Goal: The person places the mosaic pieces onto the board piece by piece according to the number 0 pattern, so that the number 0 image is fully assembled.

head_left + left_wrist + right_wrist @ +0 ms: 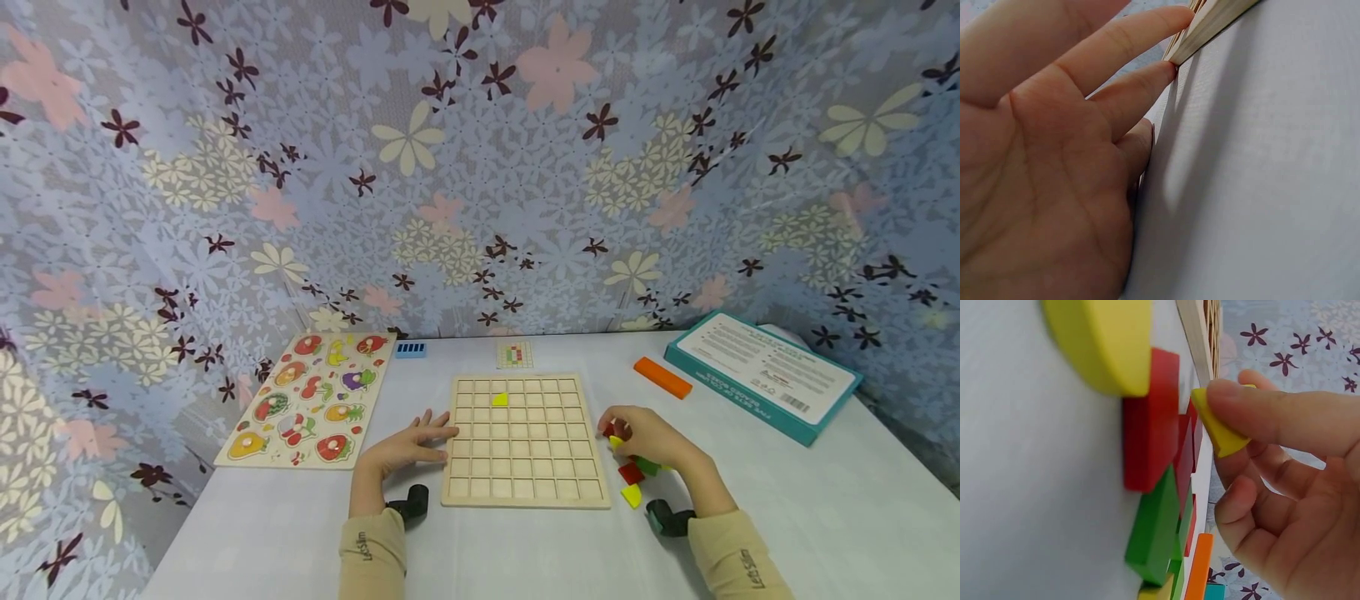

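Note:
My right hand (643, 432) pinches a small yellow block (1221, 428) between thumb and fingers, just right of the wooden grid board (525, 502). Below and around that hand lie loose pieces: red blocks (1150, 425), green blocks (1154, 528) and a yellow quarter-round block (632, 497). On the board, one yellow quarter-round piece (500, 400) sits in a cell of the top row. With fingers spread, my left hand (405, 446) rests at the board's left edge, fingertips (1169, 70) against its side.
A fruit puzzle board (307, 400) lies at the left. Behind the grid are a small pattern card (514, 355) and a blue piece (411, 350). To the right are an orange bar (663, 377) and a teal-edged box (765, 375). A flowered curtain (480, 167) hangs behind the table.

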Demonstrator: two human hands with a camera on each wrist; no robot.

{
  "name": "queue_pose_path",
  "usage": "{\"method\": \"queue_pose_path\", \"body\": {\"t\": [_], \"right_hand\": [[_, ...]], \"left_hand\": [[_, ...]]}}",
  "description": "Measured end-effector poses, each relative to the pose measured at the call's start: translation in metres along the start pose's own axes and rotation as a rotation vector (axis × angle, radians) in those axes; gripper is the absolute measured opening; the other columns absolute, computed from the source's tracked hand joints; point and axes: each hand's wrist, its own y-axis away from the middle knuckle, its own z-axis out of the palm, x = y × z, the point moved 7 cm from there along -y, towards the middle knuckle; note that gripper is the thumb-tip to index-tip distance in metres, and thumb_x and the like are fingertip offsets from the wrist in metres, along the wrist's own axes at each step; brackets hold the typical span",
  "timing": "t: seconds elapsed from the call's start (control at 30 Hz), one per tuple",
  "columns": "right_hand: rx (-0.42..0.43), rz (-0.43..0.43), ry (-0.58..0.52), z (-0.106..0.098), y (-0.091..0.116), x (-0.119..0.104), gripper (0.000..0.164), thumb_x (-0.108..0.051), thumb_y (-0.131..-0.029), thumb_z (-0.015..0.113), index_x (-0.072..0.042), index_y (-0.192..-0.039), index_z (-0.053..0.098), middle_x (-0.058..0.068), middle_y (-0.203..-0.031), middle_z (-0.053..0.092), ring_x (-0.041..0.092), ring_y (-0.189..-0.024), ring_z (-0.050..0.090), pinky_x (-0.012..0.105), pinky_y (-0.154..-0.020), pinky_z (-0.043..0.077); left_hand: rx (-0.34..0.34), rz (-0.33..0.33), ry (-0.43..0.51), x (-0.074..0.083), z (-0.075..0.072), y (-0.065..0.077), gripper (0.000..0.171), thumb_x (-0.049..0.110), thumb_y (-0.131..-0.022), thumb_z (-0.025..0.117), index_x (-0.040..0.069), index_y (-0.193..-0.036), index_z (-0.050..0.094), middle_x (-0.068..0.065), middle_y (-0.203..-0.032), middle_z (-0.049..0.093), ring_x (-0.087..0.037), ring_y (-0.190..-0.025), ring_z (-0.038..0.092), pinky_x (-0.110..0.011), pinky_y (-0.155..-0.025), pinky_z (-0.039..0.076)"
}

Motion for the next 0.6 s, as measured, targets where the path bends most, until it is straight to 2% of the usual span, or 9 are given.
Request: {"method": "queue_pose_path", "body": {"t": [0.17, 0.27, 0.6], "right_hand": [[0.034, 0.026, -0.009, -0.004, -0.003, -0.003, 0.026, 0.0, -0.078, 0.069, -0.006, -0.101, 0.06, 0.005, -0.086, 0.059, 0.02, -0.076, 0.05, 0.03, -0.066, 0.049], [0.051, 0.044, -0.022, -0.006, -0.005, -0.004, 0.027, -0.004, -0.079, 0.07, -0.006, -0.104, 0.059, 0.005, -0.083, 0.058, 0.019, -0.074, 0.051, 0.029, -0.065, 0.049], [0.086, 0.016, -0.044, -0.007, -0.017, -0.018, 0.032, -0.008, -0.078, 0.072, -0.003, -0.106, 0.057, 0.004, -0.076, 0.058, 0.017, -0.064, 0.051, 0.028, -0.058, 0.046]], "left_hand": [[0.0, 0.003, 0.002, 0.001, 0.0, 0.0, 0.053, 0.02, -0.081, 0.07, 0.01, -0.13, 0.054, -0.004, -0.153, 0.019, -0.029, -0.141, -0.009, -0.057, -0.109, -0.006], [-0.001, 0.002, 0.007, 0.001, 0.0, 0.0, 0.053, 0.02, -0.081, 0.07, 0.011, -0.13, 0.054, -0.004, -0.153, 0.019, -0.029, -0.141, -0.009, -0.057, -0.109, -0.006], [-0.001, 0.004, 0.014, 0.003, 0.0, 0.002, 0.054, 0.019, -0.08, 0.071, 0.01, -0.13, 0.054, -0.004, -0.153, 0.02, -0.029, -0.141, -0.01, -0.057, -0.109, -0.007]]}}
